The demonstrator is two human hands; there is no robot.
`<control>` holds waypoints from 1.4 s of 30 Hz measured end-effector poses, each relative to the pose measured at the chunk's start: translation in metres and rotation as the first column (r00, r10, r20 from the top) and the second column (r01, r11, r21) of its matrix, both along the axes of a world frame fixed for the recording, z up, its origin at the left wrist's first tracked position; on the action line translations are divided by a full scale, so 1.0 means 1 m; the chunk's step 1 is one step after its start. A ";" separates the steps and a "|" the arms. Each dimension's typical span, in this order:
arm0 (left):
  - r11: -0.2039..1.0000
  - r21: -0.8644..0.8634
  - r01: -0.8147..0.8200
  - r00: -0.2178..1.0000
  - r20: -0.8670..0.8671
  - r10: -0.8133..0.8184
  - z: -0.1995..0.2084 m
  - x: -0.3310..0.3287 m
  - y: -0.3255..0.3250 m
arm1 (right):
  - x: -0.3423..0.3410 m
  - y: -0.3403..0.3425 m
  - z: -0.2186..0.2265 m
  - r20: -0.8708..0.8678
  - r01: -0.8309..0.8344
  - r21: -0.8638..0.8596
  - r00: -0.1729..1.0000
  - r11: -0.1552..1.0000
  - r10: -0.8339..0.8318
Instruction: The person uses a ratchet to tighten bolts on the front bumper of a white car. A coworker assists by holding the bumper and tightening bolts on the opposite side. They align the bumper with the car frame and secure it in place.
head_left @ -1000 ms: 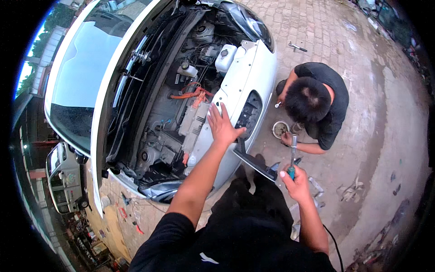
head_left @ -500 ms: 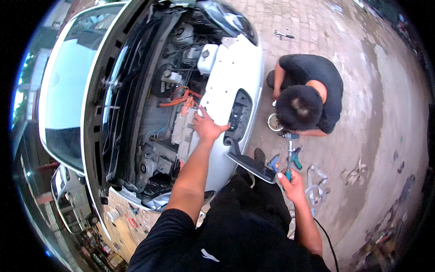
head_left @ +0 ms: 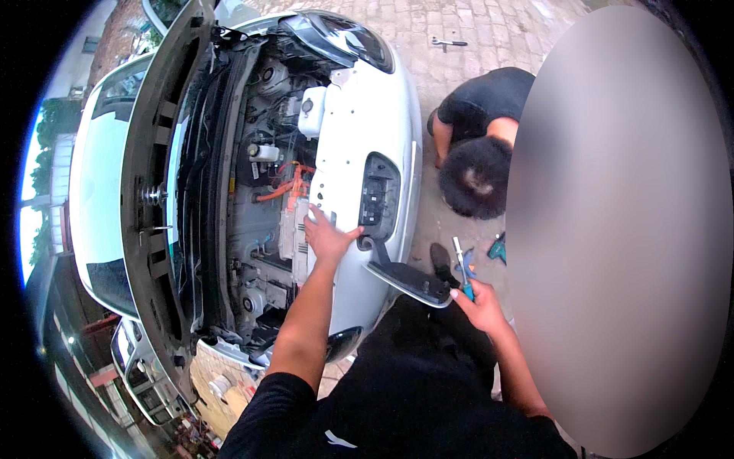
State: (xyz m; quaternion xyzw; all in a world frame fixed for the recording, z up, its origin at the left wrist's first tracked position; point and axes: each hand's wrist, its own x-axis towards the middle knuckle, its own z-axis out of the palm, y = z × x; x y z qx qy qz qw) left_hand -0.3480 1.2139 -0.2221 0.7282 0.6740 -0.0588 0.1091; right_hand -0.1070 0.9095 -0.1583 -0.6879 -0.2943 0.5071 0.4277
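Note:
My left hand (head_left: 332,243) rests with spread fingers on the white front panel (head_left: 340,164) of a car, between the engine bay and the charging port (head_left: 376,195). Its thumb lies at the port's lower edge. The port's flap (head_left: 409,279) hangs open toward me. In my right hand (head_left: 483,307) is a nut driver (head_left: 462,264) with a teal handle and a silver shaft pointing away from me. It is held just right of the flap's end, touching no bolt that I can see. Orange cables (head_left: 287,187) run into a silver unit in the bay.
A person in black (head_left: 482,103) crouches close to the bumper, head bent down. A ratchet wrench (head_left: 449,43) lies on the brick paving beyond. A teal power tool (head_left: 497,249) shows partly on the ground. A grey blurred oval hides the right side. The raised hood (head_left: 145,153) stands at left.
The whole view has shifted, and the car now sits further left. The nut driver's shaft now tilts slightly left. My left hand stays on the panel beside the port.

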 end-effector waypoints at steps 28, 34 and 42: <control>0.864 0.012 0.503 0.863 0.057 -0.503 -0.007 -0.173 -0.185 | -0.081 -0.302 -0.046 0.338 0.697 -0.100 0.695 0.710 -0.635; 0.835 -0.005 0.550 0.834 0.066 -0.548 -0.001 -0.176 -0.171 | -0.066 -0.380 -0.036 0.297 0.980 0.122 0.118 0.160 -0.948; 0.879 0.053 0.474 0.869 0.133 -0.476 -0.017 -0.178 -0.159 | 0.084 -0.414 -0.041 -0.210 0.850 0.143 -0.475 -0.507 -0.855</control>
